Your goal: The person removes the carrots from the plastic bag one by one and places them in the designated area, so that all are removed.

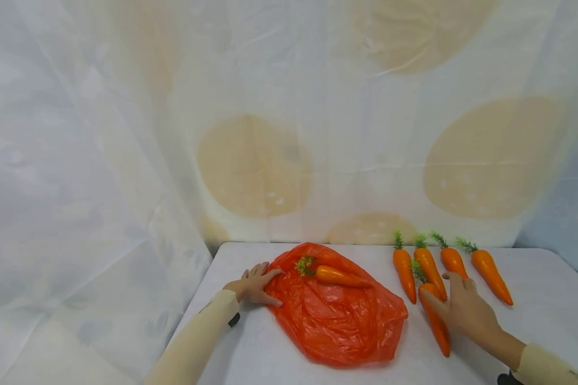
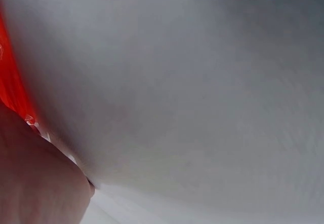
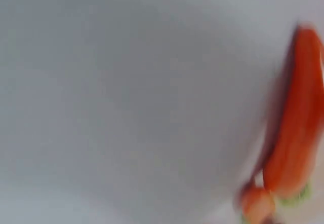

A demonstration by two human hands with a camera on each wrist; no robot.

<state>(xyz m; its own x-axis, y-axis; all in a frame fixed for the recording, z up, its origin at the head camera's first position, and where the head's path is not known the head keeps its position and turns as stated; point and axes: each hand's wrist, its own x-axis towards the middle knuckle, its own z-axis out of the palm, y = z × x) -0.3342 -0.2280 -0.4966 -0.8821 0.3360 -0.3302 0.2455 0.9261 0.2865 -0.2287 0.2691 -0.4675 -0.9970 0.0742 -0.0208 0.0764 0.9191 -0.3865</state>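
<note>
A red plastic bag (image 1: 337,326) lies flattened on the white table, with one orange carrot (image 1: 339,276) with a green leafy top lying on it. My left hand (image 1: 256,286) rests at the bag's left edge, thumb and fingers spread over the red film. To the bag's right, my right hand (image 1: 467,307) is spread over the nearest carrot (image 1: 435,326), its thumb overlapping the upper part. Its fingertips overlap the lower end of another carrot (image 1: 453,261) behind. In the right wrist view an orange carrot (image 3: 296,117) shows blurred at the right side.
More carrots lie behind the right hand: one at the left (image 1: 404,274), one beside it (image 1: 428,270), and one at the far right (image 1: 491,275). A pale curtain with tan spots (image 1: 255,166) hangs along the table's back edge.
</note>
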